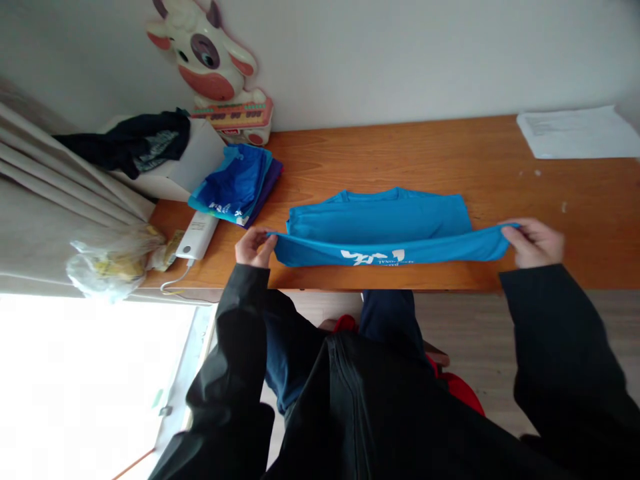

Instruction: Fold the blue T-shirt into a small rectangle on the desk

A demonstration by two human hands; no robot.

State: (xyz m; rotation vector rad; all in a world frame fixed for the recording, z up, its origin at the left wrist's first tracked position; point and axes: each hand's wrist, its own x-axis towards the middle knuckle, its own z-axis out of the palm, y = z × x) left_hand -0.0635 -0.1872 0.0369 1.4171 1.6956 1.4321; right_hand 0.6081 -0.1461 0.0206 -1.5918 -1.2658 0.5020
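Note:
A bright blue T-shirt point(380, 223) with white lettering lies across the near part of the wooden table point(400, 153). Its front edge is lifted and stretched flat between both hands. My left hand point(254, 247) pinches the left end of that raised fold. My right hand point(534, 241) pinches the right end. Both arms wear black sleeves. The collar side of the shirt rests on the table behind the fold.
A pile of folded blue and purple garments point(235, 183) lies at the left, beside a white box point(185, 167) draped with dark clothing. A cow-shaped toy point(215, 67) leans on the wall. White papers point(575, 131) lie far right; a white charger point(197, 235) and a plastic bag point(110, 263) sit left.

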